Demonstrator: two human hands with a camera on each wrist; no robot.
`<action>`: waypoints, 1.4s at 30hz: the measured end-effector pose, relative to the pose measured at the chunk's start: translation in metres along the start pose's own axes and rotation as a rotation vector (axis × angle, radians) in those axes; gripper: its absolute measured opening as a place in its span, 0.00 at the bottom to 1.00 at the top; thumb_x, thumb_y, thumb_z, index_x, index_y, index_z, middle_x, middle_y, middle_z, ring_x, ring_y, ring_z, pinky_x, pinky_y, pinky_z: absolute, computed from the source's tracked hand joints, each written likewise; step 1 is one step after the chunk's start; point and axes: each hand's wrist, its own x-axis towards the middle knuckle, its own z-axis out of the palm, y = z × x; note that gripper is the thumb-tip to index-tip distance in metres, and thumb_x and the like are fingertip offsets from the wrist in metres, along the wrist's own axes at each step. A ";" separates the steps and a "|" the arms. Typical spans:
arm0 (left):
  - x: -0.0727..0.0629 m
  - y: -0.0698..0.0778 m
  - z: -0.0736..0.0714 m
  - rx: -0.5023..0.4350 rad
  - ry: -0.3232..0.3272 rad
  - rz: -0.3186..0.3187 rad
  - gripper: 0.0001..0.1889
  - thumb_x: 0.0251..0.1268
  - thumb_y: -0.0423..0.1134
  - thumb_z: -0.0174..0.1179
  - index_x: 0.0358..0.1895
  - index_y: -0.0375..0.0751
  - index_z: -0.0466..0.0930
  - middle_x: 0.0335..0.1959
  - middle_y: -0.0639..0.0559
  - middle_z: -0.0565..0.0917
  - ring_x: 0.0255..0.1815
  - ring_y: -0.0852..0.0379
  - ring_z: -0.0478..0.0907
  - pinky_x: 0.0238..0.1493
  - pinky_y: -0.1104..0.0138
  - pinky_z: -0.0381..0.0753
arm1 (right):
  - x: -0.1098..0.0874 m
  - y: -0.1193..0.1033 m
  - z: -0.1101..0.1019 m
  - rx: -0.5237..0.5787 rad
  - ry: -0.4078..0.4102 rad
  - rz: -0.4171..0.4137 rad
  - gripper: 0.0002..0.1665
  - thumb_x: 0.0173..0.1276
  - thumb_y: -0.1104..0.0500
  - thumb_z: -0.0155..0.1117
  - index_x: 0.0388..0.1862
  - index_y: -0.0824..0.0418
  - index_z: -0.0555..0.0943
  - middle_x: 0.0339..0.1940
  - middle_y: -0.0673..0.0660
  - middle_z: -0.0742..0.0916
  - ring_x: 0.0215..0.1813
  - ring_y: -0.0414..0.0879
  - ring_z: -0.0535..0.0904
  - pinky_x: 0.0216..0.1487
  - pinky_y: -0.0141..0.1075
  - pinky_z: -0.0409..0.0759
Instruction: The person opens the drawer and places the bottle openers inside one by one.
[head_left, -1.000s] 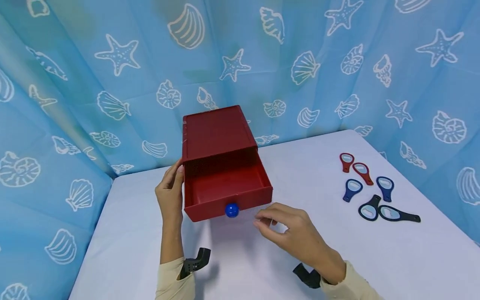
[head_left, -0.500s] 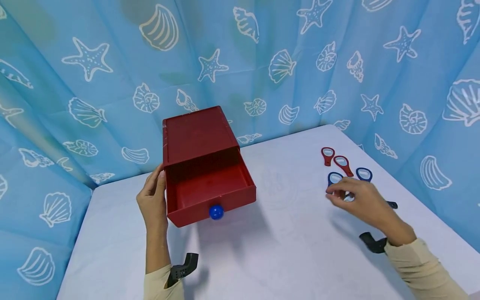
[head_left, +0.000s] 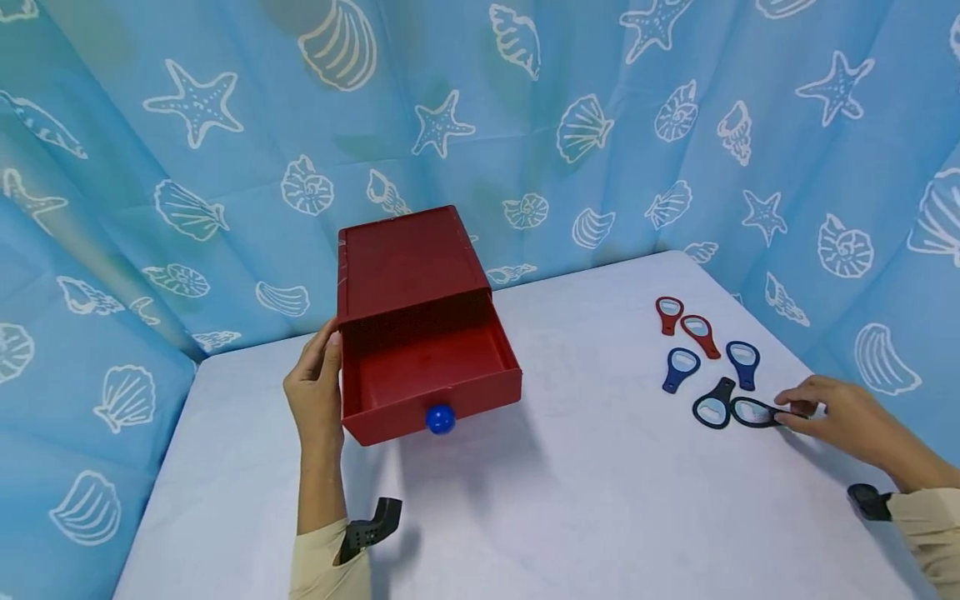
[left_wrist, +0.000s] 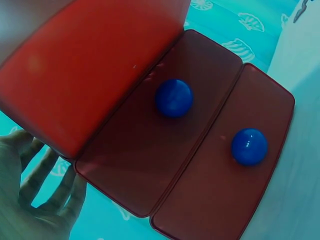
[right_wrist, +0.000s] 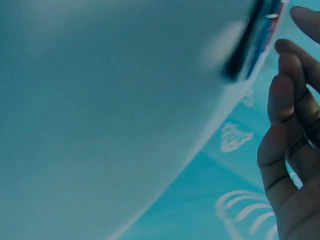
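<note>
A red drawer cabinet (head_left: 412,262) stands at the back left of the table, its top drawer (head_left: 483,387) pulled out with the bare floor showing. My left hand (head_left: 315,383) rests against the cabinet's left side; in the left wrist view its fingers (left_wrist: 70,195) touch the side edge. Over at the right, my right hand (head_left: 840,412) has thumb and forefinger at the handle of a black bottle opener (head_left: 750,412). A blurred black edge (right_wrist: 245,42) shows a little apart from the fingers (right_wrist: 282,95) in the right wrist view.
Another black opener (head_left: 712,408), two blue openers (head_left: 682,362) and two red ones (head_left: 669,310) lie on the white table (head_left: 600,492). Blue round knobs (left_wrist: 174,98) stick out from the drawer fronts. A shell-patterned curtain (head_left: 465,108) hangs behind.
My right hand has moved from beside the drawer front across to the black opener at the right. The left hand stays at the cabinet, and the head view has shifted.
</note>
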 end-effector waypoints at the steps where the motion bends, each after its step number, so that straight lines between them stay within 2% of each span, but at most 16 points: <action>1: 0.000 -0.001 0.001 -0.001 -0.004 -0.003 0.21 0.72 0.49 0.60 0.66 0.59 0.79 0.63 0.55 0.79 0.63 0.53 0.75 0.54 0.70 0.81 | -0.003 0.005 0.001 0.003 -0.023 0.033 0.15 0.53 0.63 0.79 0.38 0.69 0.87 0.29 0.50 0.79 0.31 0.45 0.73 0.26 0.36 0.71; 5: 0.002 -0.002 0.002 0.019 0.002 0.002 0.20 0.72 0.50 0.60 0.66 0.60 0.79 0.63 0.57 0.79 0.63 0.53 0.75 0.53 0.70 0.81 | -0.006 0.017 0.006 0.008 -0.082 0.113 0.17 0.54 0.63 0.78 0.40 0.73 0.85 0.29 0.55 0.79 0.32 0.50 0.73 0.29 0.41 0.72; 10: -0.001 0.007 0.004 0.029 -0.006 -0.006 0.21 0.73 0.49 0.59 0.67 0.59 0.78 0.63 0.56 0.79 0.63 0.53 0.75 0.52 0.71 0.81 | -0.008 0.019 0.008 -0.006 -0.056 0.097 0.15 0.53 0.64 0.79 0.37 0.72 0.85 0.28 0.54 0.78 0.30 0.49 0.72 0.28 0.40 0.72; 15: -0.010 0.026 0.006 0.015 0.001 -0.005 0.20 0.74 0.45 0.59 0.66 0.52 0.79 0.63 0.51 0.80 0.63 0.50 0.75 0.53 0.72 0.81 | -0.010 0.012 0.005 -0.029 0.036 0.026 0.14 0.48 0.61 0.81 0.30 0.67 0.85 0.28 0.51 0.77 0.29 0.45 0.72 0.23 0.34 0.71; 19: -0.011 0.031 0.006 0.014 0.000 0.004 0.20 0.75 0.44 0.58 0.67 0.49 0.78 0.63 0.50 0.79 0.63 0.50 0.75 0.53 0.71 0.81 | -0.010 0.003 -0.001 -0.026 0.123 -0.011 0.15 0.46 0.60 0.83 0.29 0.65 0.86 0.28 0.52 0.78 0.29 0.47 0.72 0.20 0.31 0.70; 23: -0.009 0.027 0.006 0.022 0.002 0.012 0.20 0.75 0.45 0.58 0.67 0.50 0.78 0.63 0.50 0.80 0.63 0.51 0.75 0.53 0.71 0.81 | -0.007 -0.007 -0.004 -0.009 0.145 0.008 0.16 0.47 0.59 0.83 0.32 0.66 0.87 0.30 0.54 0.78 0.30 0.49 0.72 0.21 0.30 0.71; 28: -0.002 0.006 0.005 0.000 -0.009 0.031 0.20 0.75 0.44 0.58 0.66 0.53 0.79 0.63 0.52 0.80 0.63 0.51 0.76 0.54 0.70 0.81 | -0.004 -0.024 -0.009 0.019 0.187 0.018 0.15 0.48 0.59 0.83 0.32 0.64 0.87 0.30 0.53 0.80 0.33 0.50 0.74 0.23 0.30 0.71; 31: 0.002 -0.004 0.003 -0.008 -0.009 0.047 0.19 0.74 0.44 0.59 0.65 0.54 0.80 0.63 0.52 0.80 0.62 0.51 0.76 0.55 0.69 0.80 | -0.001 -0.039 -0.013 0.038 0.218 -0.017 0.15 0.48 0.58 0.83 0.33 0.61 0.87 0.30 0.51 0.80 0.34 0.45 0.74 0.24 0.29 0.71; 37: 0.004 -0.007 0.003 -0.013 -0.010 0.062 0.19 0.73 0.46 0.60 0.65 0.54 0.80 0.63 0.52 0.80 0.63 0.51 0.76 0.56 0.68 0.80 | 0.012 -0.076 -0.023 0.052 0.248 -0.126 0.14 0.49 0.56 0.83 0.34 0.57 0.88 0.32 0.46 0.78 0.34 0.31 0.69 0.23 0.29 0.69; 42: 0.006 -0.006 0.001 -0.030 -0.003 0.053 0.18 0.74 0.44 0.60 0.64 0.52 0.81 0.63 0.51 0.80 0.63 0.51 0.76 0.58 0.67 0.79 | 0.024 -0.105 -0.034 0.126 0.281 -0.229 0.14 0.47 0.61 0.83 0.34 0.54 0.87 0.31 0.43 0.75 0.33 0.29 0.66 0.20 0.26 0.66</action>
